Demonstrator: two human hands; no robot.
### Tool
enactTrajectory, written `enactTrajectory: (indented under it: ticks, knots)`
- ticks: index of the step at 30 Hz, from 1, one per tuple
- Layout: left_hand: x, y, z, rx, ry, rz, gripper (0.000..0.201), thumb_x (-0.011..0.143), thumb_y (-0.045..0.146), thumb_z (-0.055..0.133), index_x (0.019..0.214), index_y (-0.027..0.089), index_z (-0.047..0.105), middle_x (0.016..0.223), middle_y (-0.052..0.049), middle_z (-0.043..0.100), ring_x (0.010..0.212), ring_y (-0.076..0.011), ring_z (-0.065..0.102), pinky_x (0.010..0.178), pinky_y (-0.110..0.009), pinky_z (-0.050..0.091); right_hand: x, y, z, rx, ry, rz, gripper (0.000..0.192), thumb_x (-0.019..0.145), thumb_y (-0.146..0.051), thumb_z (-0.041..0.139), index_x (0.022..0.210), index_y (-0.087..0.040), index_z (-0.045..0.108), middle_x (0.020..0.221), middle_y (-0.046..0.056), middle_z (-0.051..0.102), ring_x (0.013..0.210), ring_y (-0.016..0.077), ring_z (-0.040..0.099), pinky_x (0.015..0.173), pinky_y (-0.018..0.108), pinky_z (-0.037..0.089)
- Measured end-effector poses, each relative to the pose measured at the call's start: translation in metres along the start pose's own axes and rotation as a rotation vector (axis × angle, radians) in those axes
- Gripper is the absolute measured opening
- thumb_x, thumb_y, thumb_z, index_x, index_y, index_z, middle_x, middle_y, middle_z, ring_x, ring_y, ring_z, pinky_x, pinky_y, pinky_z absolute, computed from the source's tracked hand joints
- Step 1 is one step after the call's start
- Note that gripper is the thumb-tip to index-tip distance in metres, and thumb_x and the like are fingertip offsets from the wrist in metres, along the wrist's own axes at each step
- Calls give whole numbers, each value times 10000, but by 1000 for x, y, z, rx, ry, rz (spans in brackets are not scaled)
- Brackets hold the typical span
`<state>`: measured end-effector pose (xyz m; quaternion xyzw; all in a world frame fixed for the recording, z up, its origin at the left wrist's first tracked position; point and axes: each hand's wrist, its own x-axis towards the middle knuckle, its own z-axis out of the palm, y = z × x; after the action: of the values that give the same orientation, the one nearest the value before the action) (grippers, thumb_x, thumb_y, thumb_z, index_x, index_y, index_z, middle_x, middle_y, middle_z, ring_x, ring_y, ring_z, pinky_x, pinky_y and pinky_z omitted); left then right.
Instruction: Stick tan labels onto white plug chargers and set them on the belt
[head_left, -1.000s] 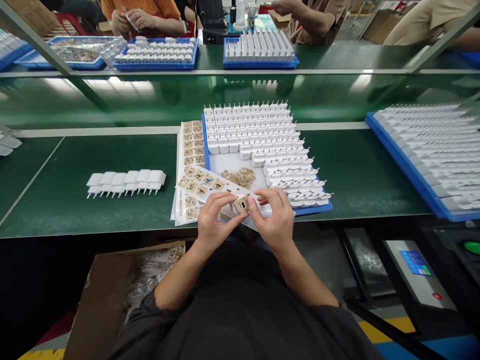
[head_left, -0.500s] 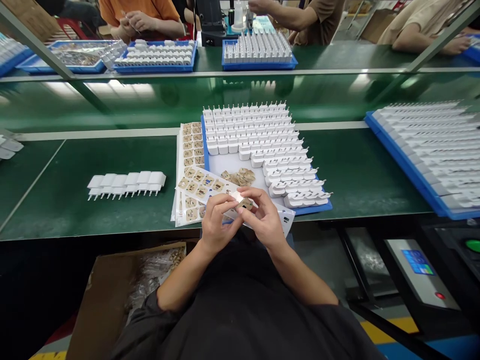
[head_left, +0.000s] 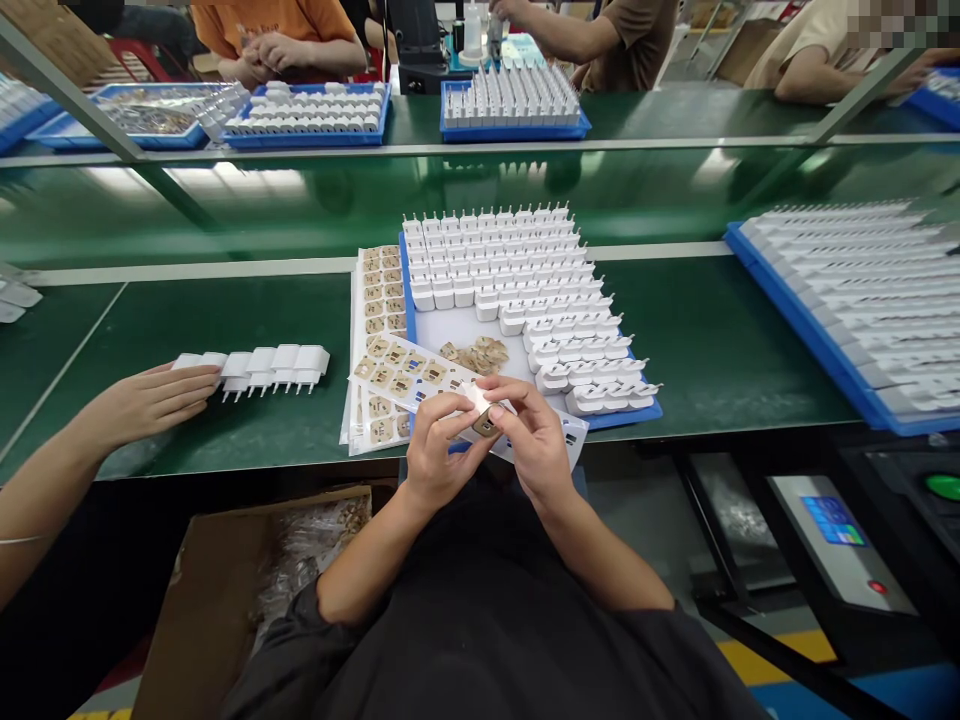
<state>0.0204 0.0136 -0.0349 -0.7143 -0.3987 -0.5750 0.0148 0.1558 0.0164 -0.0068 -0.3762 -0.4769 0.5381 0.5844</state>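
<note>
I'm pinching the small charger plug (head_left: 484, 420) between my left hand (head_left: 435, 450) and right hand (head_left: 536, 445) above the table edge (head_left: 225, 455) — pressing its tan sticker flat — next probably needing a firm thumb rub.

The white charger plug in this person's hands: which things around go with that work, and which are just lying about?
In use:
- left hand and right hand, both holding the charger plug
- sticker sheet by the hands
- blue tray of plugs
- peeled backings

Lying about:
- row of plugs, touched by a co-worker's hand
- right-side tray
- cardboard box
</note>
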Motion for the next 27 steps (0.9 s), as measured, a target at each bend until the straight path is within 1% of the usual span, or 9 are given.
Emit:
enactTrajectory:
  ticks: [4, 9, 13, 16, 20, 22, 25, 26, 27]
  knots:
    - [0, 0, 0, 8, 17, 35, 380, 836, 212, 801, 1127, 250, 560, 1039, -38, 669, 964, -184, 694, 837, -339, 604, 0, 2, 1, 62, 11, -8, 110, 870, -206, 674, 911, -272, 752, 1110, 25, 751, 1133, 214, 665, 967, 356, 532]
    - [0, -4, -5, -82, -30, -91, 412, 813, 257, 833, 1128, 241, 566, 1044, -37, 662, 987, -187, 694, 861, -357, 609, 1, 4, -7, 56, -73, 7, 276, 883, -157, 614, 1046, -305, 781, 1202, 10, 748, 1261, 217, 619, 1092, 390, 481]
    - [-4, -8, -6, -189, -40, -203, 404, 817, 248, 824, 1145, 227, 588, 1072, -63, 661, 1022, -202, 685, 884, -371, 598, 1, 0, -16, -16, -177, 43, 331, 857, -206, 710, 1168, -316, 738, 1326, 27, 694, 1312, 239, 587, 1001, 366, 540]
    - [-4, -7, -7, -208, -55, -201, 417, 804, 238, 834, 1147, 229, 598, 1062, -60, 667, 1016, -202, 684, 886, -368, 594, 4, -4, -22, -162, -187, 8, 267, 907, -277, 697, 1172, -289, 721, 1265, 52, 719, 1228, 238, 635, 978, 379, 541]
    - [-1, -2, -9, -165, -89, -131, 457, 786, 240, 854, 1167, 232, 600, 1038, -47, 674, 994, -195, 686, 866, -350, 597, 13, -10, -26, -374, -178, -158, 122, 970, -282, 637, 1063, -259, 712, 1100, 53, 759, 1100, 223, 680, 1005, 409, 524]
    - [-1, -2, -11, -146, -97, -122, 446, 792, 242, 850, 1166, 227, 607, 1040, -50, 675, 993, -196, 687, 865, -347, 596, 16, -13, -27, -490, -189, -289, 72, 970, -232, 632, 1003, -251, 693, 1077, 57, 759, 1087, 225, 678, 993, 416, 526]
    - [-2, -5, -13, -153, -112, -212, 389, 816, 256, 824, 1146, 215, 623, 1061, -66, 683, 1014, -206, 689, 881, -352, 593, 14, -17, -27, -649, -218, -566, 78, 944, -174, 645, 954, -245, 677, 1063, 72, 740, 1040, 233, 668, 940, 421, 535]
    - [-3, -7, -13, -160, -116, -263, 368, 825, 265, 814, 1138, 213, 628, 1072, -72, 685, 1022, -210, 689, 879, -351, 593, 12, -17, -26, -649, -248, -629, 73, 937, -176, 653, 949, -244, 673, 1045, 71, 733, 1012, 231, 667, 917, 417, 541]
    - [-4, -8, -14, -165, -118, -317, 353, 829, 272, 807, 1130, 211, 633, 1081, -76, 686, 1029, -213, 690, 875, -350, 593, 10, -18, -27, -615, -285, -652, 61, 937, -187, 655, 949, -246, 666, 1015, 65, 726, 978, 226, 669, 887, 408, 549]
